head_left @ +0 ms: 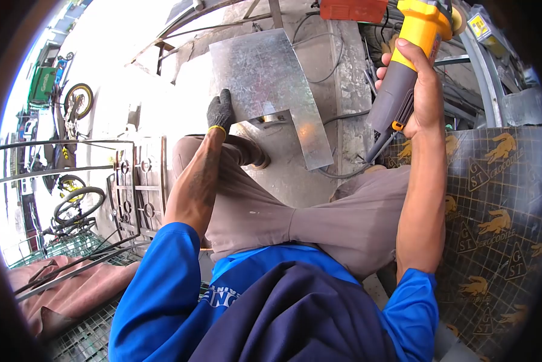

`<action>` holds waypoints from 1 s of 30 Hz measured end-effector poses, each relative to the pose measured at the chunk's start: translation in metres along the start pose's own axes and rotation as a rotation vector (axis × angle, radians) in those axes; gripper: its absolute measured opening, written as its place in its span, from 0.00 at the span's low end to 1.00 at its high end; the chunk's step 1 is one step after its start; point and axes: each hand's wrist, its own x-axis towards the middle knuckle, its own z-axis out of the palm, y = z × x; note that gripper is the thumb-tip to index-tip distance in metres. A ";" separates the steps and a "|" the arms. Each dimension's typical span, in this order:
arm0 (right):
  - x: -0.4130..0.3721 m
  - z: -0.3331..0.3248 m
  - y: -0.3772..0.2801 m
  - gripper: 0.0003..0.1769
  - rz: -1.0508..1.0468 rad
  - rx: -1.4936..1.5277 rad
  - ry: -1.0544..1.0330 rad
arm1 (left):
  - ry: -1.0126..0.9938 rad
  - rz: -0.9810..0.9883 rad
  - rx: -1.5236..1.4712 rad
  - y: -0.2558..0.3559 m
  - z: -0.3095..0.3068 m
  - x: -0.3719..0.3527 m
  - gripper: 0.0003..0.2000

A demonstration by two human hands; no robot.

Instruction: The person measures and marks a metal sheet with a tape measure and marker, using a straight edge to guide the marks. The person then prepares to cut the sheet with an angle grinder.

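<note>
My left hand (pixel 221 112), in a dark knit glove, grips the near left edge of a thin metal sheet (pixel 265 75). The sheet is shiny and grey, with a notch cut into its near side and a narrow strip reaching toward my knee. Bare, my right hand (pixel 424 90) is wrapped round the dark body of a yellow angle grinder (pixel 424 27), raised at the upper right. The grinder's disc (pixel 458 21) shows partly at its far end, apart from the sheet. A cord runs down from its rear end.
Right of me lies a dark board (pixel 488 199) printed with crocodile logos. A red-orange object (pixel 353 8) stands at the top. Cables (pixel 337 66) loop over the concrete floor. On the left are a metal grille (pixel 135 187), bicycles (pixel 78 102) and a reddish cloth (pixel 72 283).
</note>
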 end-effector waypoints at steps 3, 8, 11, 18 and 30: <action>0.000 -0.005 0.001 0.26 -0.016 0.004 0.026 | 0.009 0.052 -0.060 0.030 -0.001 -0.004 0.35; -0.004 -0.016 -0.002 0.24 0.022 -0.026 0.071 | -0.102 0.098 -0.008 0.056 0.010 0.008 0.35; -0.005 -0.020 -0.002 0.23 -0.006 -0.022 0.076 | -0.117 0.061 -0.032 0.061 0.021 0.013 0.35; -0.009 -0.022 -0.004 0.24 -0.009 -0.063 0.107 | -0.099 0.031 0.104 0.063 0.019 0.005 0.34; -0.004 -0.011 0.005 0.24 0.020 -0.145 0.100 | -0.110 0.001 0.157 0.072 0.006 -0.008 0.34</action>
